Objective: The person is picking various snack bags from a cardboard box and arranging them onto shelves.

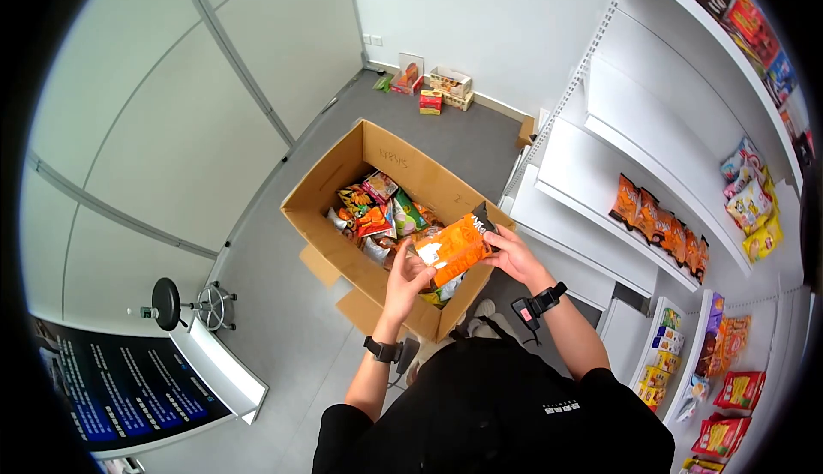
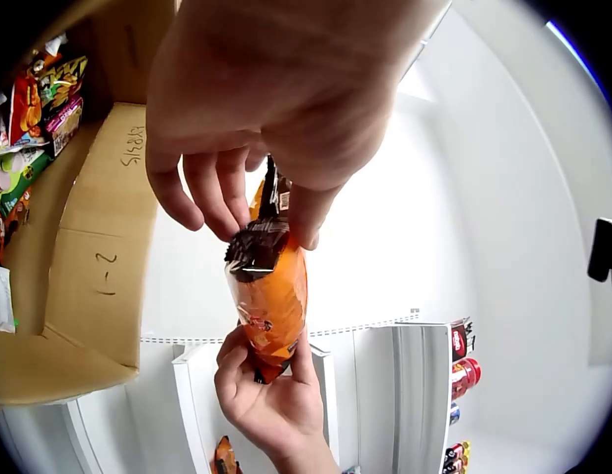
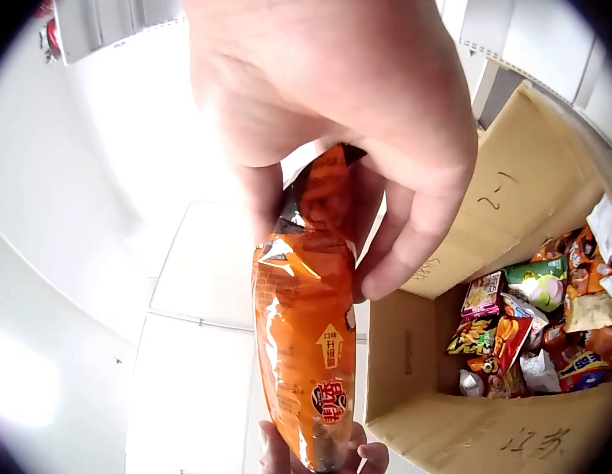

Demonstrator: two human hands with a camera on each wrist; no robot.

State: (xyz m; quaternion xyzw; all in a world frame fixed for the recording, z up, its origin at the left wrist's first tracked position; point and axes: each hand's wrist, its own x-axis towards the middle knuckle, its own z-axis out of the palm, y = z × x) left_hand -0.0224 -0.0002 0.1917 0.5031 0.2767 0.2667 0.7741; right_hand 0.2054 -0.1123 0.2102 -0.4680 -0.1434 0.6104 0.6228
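An orange snack bag [image 1: 459, 247] with dark ends is held between both hands above the cardboard box [image 1: 321, 187]. My left hand [image 1: 406, 284] grips one end, its thumb and fingers on either side of the crimped dark edge in the left wrist view. At the opposite end, my right hand [image 1: 516, 258] pinches the bag between thumb and fingers. Red arrow-marked print faces the right wrist camera on the bag's side. Inside the box lies a jumble of mixed snack packets [image 3: 518, 331], some in green, red and yellow wrappers.
White shelves [image 1: 591, 170] rise on the right, one bearing a row of orange bags [image 1: 656, 221]. Lower racks hold red packets [image 1: 741, 390] and yellow packs [image 1: 656, 377]. Small cartons [image 1: 450, 84] stand by the back wall. A black round stool [image 1: 168, 304] is at the left.
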